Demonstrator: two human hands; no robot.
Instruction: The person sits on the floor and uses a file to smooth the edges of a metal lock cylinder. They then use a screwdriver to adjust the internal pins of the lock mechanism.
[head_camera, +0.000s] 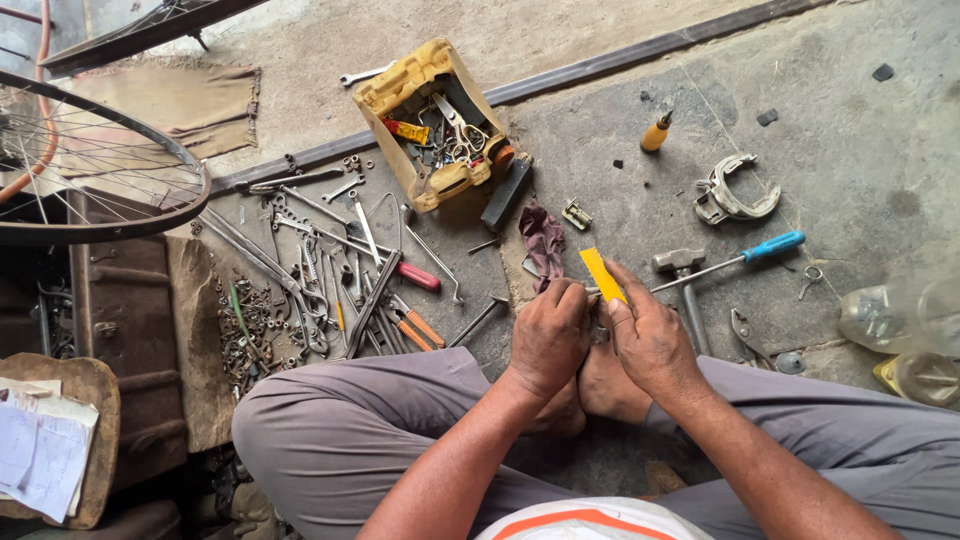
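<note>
I sit cross-legged on a concrete floor in grey trousers. My right hand (650, 335) pinches a flat yellow strip (602, 272) that sticks up past its fingers. My left hand (548, 335) is closed right beside it, fingertips at the strip's lower end; what it grips is hidden. Both hands hover over my bare feet. A blue-handled screwdriver (745, 256) and a hammer (684, 272) lie just beyond my right hand, and a dark red rag (543, 243) lies just ahead of my left.
A yellow tool box (432, 120) with scissors stands ahead. Spanners, pliers, red-handled tools and loose nuts (320, 280) are spread at left. A bicycle wheel (100, 170) lies far left. An orange-capped bottle (656, 132), a metal bracket (730, 195) and clear bottles (900, 340) sit at right.
</note>
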